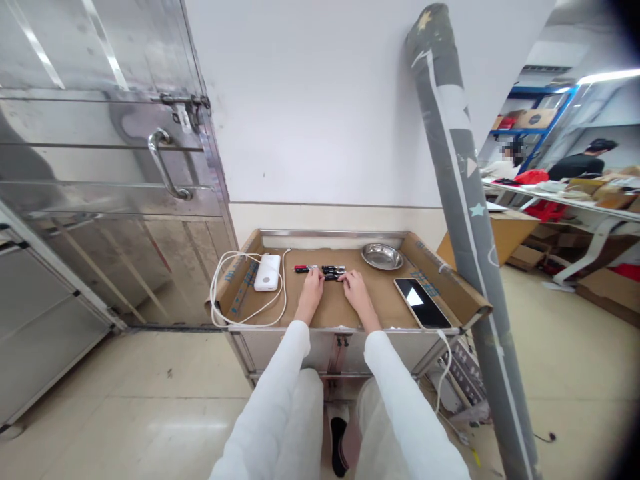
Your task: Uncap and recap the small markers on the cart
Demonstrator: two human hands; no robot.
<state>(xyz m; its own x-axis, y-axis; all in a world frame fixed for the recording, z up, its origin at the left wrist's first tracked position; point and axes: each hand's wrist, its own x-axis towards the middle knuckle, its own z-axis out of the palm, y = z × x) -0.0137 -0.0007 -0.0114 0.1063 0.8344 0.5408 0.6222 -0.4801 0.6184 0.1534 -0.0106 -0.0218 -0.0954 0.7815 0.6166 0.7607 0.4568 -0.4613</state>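
Note:
Several slim marker pens lie together on the cardboard-lined top (340, 308) of a cabinet. A red and black marker pen (301, 269) is at the left of the group, and a black marker pen (333, 268) lies to its right. Closer to me, another black marker pen (331, 277) spans the gap between my hands. The fingers of my left hand (312, 291) are pinched at its left end. At its right end, my right hand (356, 291) pinches with thumb and fingers. My fingertips cover the pen's ends.
A white power bank (267, 273) with a looped white cable (215, 293) sits left. A round metal dish (382, 257) stands back right, a smartphone (421, 303) front right. A tall grey roll (460, 167) leans beside the cabinet. Two people sit at far-right tables.

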